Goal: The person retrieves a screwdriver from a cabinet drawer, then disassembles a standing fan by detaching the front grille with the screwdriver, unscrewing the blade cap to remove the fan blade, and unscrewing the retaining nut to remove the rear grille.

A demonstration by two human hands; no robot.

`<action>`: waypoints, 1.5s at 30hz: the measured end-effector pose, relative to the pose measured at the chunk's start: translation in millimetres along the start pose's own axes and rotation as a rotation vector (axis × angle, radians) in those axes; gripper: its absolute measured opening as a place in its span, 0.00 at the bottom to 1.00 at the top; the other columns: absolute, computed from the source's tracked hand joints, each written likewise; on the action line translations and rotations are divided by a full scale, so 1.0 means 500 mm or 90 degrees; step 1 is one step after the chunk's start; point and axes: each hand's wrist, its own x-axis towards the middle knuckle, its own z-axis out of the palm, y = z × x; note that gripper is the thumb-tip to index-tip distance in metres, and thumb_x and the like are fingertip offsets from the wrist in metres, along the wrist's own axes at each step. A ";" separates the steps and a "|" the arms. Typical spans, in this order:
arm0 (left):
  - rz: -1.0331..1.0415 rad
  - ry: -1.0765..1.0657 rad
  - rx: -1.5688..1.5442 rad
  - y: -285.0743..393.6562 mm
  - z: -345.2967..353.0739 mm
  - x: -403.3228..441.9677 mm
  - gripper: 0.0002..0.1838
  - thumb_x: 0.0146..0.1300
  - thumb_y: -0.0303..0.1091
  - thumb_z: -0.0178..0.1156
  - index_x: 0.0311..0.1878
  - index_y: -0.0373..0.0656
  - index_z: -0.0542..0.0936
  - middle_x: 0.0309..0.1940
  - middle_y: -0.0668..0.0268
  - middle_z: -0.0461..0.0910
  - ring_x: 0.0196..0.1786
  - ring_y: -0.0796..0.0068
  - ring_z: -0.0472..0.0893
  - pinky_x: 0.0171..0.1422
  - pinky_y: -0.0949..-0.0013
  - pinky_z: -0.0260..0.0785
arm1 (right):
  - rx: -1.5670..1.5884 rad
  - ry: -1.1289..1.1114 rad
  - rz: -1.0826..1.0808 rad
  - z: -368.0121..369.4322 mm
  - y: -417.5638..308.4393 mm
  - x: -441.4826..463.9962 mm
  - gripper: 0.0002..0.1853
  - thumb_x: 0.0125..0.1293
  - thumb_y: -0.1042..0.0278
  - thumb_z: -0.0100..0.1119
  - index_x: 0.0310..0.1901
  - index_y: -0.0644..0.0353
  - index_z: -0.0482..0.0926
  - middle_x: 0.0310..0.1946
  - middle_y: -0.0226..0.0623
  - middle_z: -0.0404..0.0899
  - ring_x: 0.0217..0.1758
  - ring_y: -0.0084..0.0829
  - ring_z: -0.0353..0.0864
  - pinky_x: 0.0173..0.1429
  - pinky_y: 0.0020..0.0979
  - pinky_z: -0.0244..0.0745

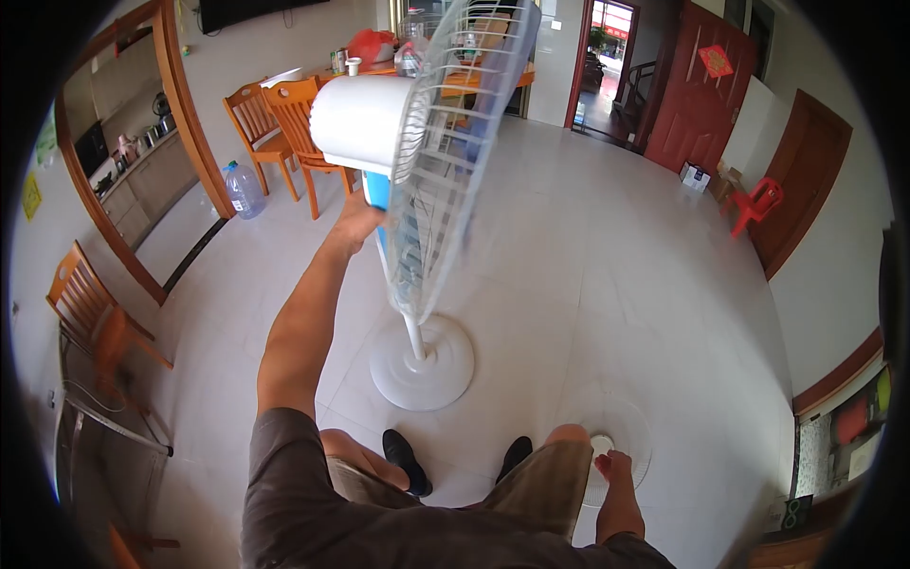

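Observation:
A white standing fan (365, 123) with a blue panel rises in front of me, its wire grille (455, 142) facing right. My left hand (360, 224) is wrapped around the fan's neck just below the motor housing. Its round white base (422, 365) rests on the floor ahead of my shoes. Low on my right, beside my knee, my right hand (614, 465) has curled fingers; whatever may be in them is hidden. Below and around that hand shows a round wire fan cover (644, 465) with a white centre disc (601, 442), which seems to lie on the floor.
Wooden chairs (296, 114) stand by a table with a red bag (372, 45) at the back. A large water bottle (244, 192) sits near the kitchen doorway. Another wooden chair (100, 313) is on the left. Far right are a red plastic chair (758, 204) and a small box (695, 177).

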 end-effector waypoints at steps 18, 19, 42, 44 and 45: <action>-0.080 -0.355 -0.315 -0.298 -0.041 0.068 0.22 0.58 0.40 0.56 0.53 0.37 0.74 0.44 0.58 0.78 0.46 0.67 0.79 0.49 0.65 0.74 | -0.133 0.030 -0.035 0.042 -0.013 -0.042 0.12 0.58 0.74 0.54 0.43 0.69 0.71 0.31 0.49 0.77 0.30 0.45 0.80 0.33 0.46 0.81; -0.078 -0.357 -0.324 -0.302 -0.031 0.070 0.22 0.59 0.41 0.56 0.53 0.37 0.74 0.44 0.58 0.78 0.46 0.66 0.79 0.50 0.65 0.74 | -0.141 0.034 -0.040 0.049 -0.015 -0.045 0.12 0.58 0.74 0.54 0.43 0.68 0.71 0.31 0.49 0.77 0.30 0.45 0.80 0.33 0.46 0.81; 0.357 0.367 -0.331 0.014 -0.366 -0.295 0.22 0.68 0.42 0.55 0.58 0.35 0.70 0.51 0.60 0.75 0.51 0.75 0.75 0.56 0.69 0.67 | -0.356 -0.631 -0.809 0.812 -0.292 -0.781 0.11 0.67 0.72 0.55 0.46 0.69 0.76 0.35 0.36 0.80 0.35 0.24 0.79 0.39 0.26 0.77; 0.356 0.391 -0.214 0.044 -0.347 -0.332 0.19 0.67 0.37 0.57 0.55 0.34 0.72 0.49 0.62 0.75 0.49 0.75 0.75 0.55 0.72 0.67 | -0.370 -0.661 -0.825 0.881 -0.290 -0.888 0.13 0.66 0.67 0.57 0.45 0.69 0.76 0.34 0.35 0.80 0.33 0.23 0.78 0.36 0.25 0.75; 0.356 0.403 -0.155 0.054 -0.337 -0.346 0.18 0.66 0.35 0.59 0.54 0.34 0.73 0.48 0.63 0.76 0.48 0.76 0.74 0.55 0.73 0.66 | -0.389 -0.646 -0.833 0.904 -0.287 -0.915 0.15 0.66 0.64 0.59 0.45 0.69 0.76 0.33 0.35 0.79 0.33 0.22 0.78 0.35 0.24 0.75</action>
